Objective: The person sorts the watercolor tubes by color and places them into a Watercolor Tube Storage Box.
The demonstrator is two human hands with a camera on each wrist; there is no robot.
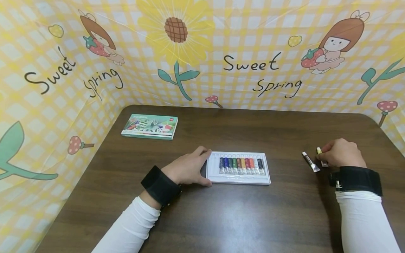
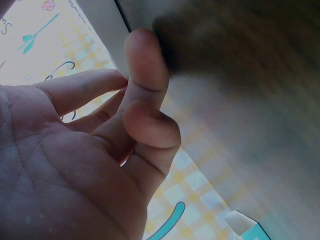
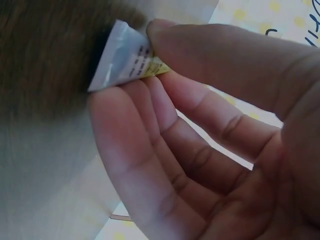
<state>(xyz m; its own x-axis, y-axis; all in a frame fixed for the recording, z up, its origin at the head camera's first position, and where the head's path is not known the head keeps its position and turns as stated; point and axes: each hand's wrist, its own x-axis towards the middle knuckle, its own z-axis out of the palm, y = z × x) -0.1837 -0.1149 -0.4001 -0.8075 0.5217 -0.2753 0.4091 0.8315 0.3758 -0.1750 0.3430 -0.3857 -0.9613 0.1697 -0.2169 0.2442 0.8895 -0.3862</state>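
Note:
My left hand (image 1: pixel 190 167) holds a white plastic tray (image 1: pixel 242 180) by its left end, thumb at the near corner and fingers at the far one. A row of several paint tubes (image 1: pixel 238 166) in different colours lies in the tray, with a gap before the black one at the right. Off to the right, my right hand (image 1: pixel 343 153) pinches a small paint tube with a yellow band (image 3: pixel 135 60) between thumb and fingers, low over the table. Left of that hand lies another paint tube (image 1: pixel 310 162), dark-banded with a white cap, aslant on the wood.
A green illustrated box (image 1: pixel 150 126) lies at the back left of the dark wooden table (image 1: pixel 240 218). Yellow checked cloth (image 1: pixel 196 80) rises behind the table and along its left side.

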